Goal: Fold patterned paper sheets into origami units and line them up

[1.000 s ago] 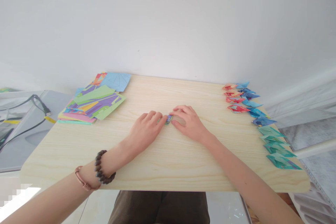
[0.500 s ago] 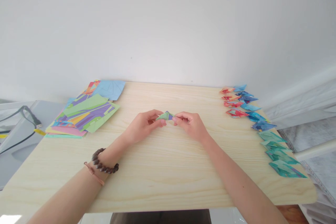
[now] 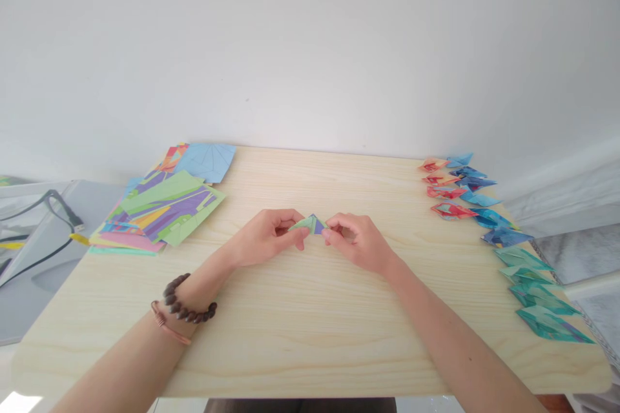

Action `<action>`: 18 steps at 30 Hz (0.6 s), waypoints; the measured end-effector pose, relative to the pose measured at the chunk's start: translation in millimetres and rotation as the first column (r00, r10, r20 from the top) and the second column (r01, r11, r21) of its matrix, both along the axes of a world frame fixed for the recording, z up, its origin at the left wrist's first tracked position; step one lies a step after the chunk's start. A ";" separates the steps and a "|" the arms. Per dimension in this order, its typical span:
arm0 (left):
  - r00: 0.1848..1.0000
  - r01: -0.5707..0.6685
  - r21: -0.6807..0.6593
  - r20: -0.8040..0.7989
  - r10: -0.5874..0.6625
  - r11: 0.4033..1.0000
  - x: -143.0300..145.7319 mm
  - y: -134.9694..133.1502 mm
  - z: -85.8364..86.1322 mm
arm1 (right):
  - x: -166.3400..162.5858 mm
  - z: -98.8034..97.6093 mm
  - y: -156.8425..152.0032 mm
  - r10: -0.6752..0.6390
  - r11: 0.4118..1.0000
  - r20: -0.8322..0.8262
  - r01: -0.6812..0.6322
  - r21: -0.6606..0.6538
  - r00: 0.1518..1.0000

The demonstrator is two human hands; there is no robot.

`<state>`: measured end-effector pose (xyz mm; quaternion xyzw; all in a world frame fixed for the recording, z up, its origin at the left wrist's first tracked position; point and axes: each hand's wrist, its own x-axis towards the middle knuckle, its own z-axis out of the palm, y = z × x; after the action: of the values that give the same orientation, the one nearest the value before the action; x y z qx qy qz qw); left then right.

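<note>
Two hands, one small folded paper (image 3: 312,224) between them, just about center frame. Piece is green and purple, roughly triangular, peak toward the top of the frame.

Left hand (image 3: 268,237) pinches its left end: thumb across the near face, other fingers curled and partly hidden behind. Right hand (image 3: 361,240) pinches the right corner between thumb and fingertips. Hands are close but not touching each other — middle of the paper shows in the gap. Can't tell if its lower edge touches the bench (image 3: 300,329) or sits just above it.

Left wrist, lower left of frame: dark beaded bracelet (image 3: 182,313), copper-colored bangle (image 3: 160,319) just beside it. Right wrist is bare.

Upper left of the bench: overlapping pile of patterned sheets (image 3: 169,208), green/purple on top, with a light blue sheet (image 3: 208,162) at its far end. Well apart from the hands.

Right side: folded pieces in rows — four red ones (image 3: 453,210) upper right, blue ones (image 3: 506,237) beside and below them, four green ones (image 3: 553,324) running toward lower right. Blue ones overlap; exact count unclear.
</note>
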<state>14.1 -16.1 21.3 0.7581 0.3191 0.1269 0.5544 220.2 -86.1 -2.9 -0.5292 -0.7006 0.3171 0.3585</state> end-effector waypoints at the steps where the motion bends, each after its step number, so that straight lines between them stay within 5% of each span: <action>1: 1.000 0.019 0.040 -0.012 -0.019 0.999 -0.3 -0.6 1.0 | 0.0 0.1 -0.3 0.001 1.000 -0.014 -0.001 -0.008 1.000; 11: 0.998 0.067 0.294 -0.041 -0.057 0.954 -2.5 0.7 -4.4 | -0.5 -1.7 -0.9 0.022 0.994 0.096 -0.032 0.107 0.995; 18: 0.997 0.033 0.321 -0.074 -0.010 0.947 -1.6 -2.6 -4.9 | 0.1 -4.0 -0.3 -0.062 0.973 0.158 0.025 0.229 0.986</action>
<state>12.5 -18.7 16.4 0.8458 0.3054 0.1440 0.4130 220.2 -86.3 -6.8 -0.5245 -0.7475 0.1828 0.3643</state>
